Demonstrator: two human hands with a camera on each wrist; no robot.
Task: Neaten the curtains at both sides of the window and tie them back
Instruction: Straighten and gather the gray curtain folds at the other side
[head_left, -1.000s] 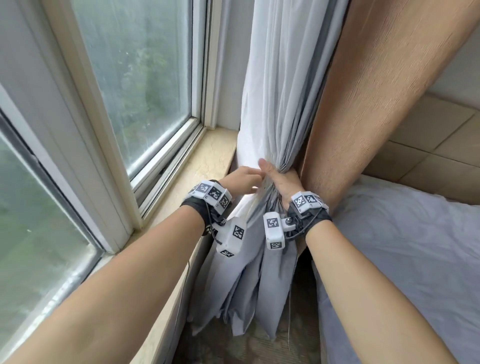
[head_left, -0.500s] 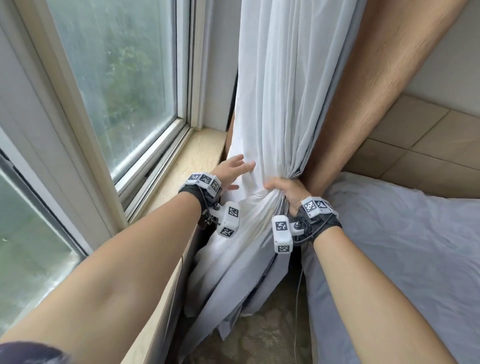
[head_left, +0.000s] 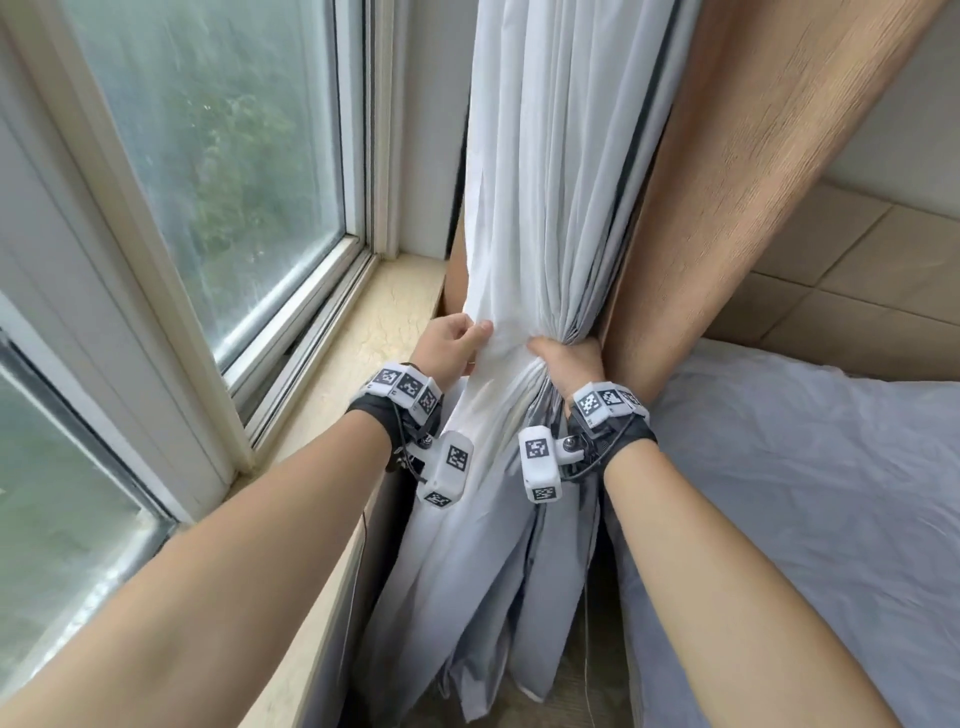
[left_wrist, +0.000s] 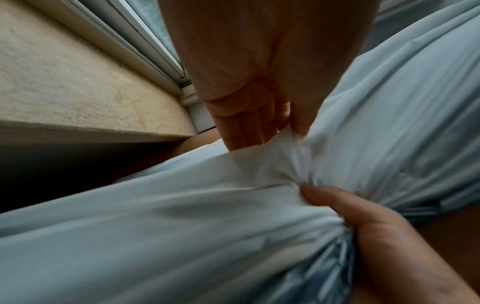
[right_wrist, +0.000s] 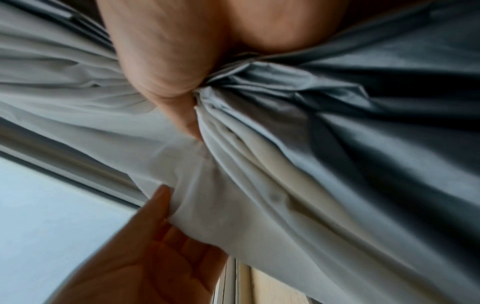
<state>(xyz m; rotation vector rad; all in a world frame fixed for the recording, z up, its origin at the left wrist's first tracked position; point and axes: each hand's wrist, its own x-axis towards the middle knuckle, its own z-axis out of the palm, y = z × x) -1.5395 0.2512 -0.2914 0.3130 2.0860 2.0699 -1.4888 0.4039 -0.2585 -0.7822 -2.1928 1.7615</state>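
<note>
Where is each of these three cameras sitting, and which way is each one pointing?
Head: worn on the head, looking forward and down at the white curtain, window, both forearms, left hand and right hand.
Left wrist: looks along the left hand's fingers pinching curtain; sill behind.
Right wrist: looks along the right hand bunching folds.
Shared: each wrist view also shows the other hand.
</note>
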